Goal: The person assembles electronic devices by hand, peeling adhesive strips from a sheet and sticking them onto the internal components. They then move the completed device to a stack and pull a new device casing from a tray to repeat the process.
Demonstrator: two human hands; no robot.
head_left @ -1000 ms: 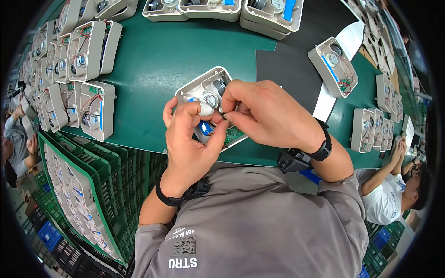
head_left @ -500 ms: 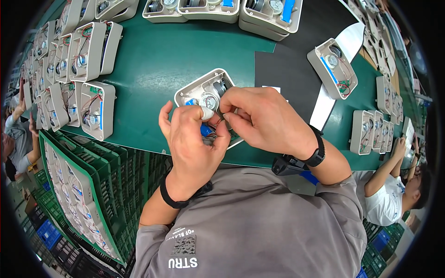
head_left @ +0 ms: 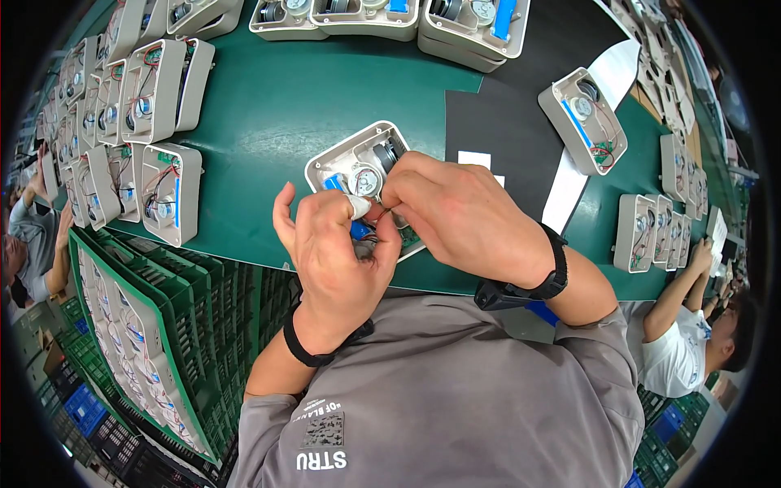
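In front of me on the table lies a beige plastic housing [head_left: 321,168], open side up, with a round silver-faced part [head_left: 364,180], a dark coil-like part [head_left: 389,152] and blue pieces inside. My left hand [head_left: 338,248], a white wrap on one finger, reaches over its near side with thumb and forefinger closed on a thin wire [head_left: 382,214]. From the right, my right hand [head_left: 468,207] pinches the same wire close by, fingertips nearly touching the left ones. My hands cover much of the housing's near end, where a blue component [head_left: 360,231] and more wires partly show.
Similar filled housings [head_left: 172,195] crowd the left; others [head_left: 472,32] stand along the far edge. One housing [head_left: 583,120] rests on black sheeting [head_left: 521,114] at right, with several more [head_left: 634,232] beyond. Green crates [head_left: 187,317] stand at lower left. A co-worker [head_left: 683,350] sits at right.
My right hand has shifted slightly at the wire, and its wrist has turned a little. My left fingers have moved slightly too. The housing stays in place.
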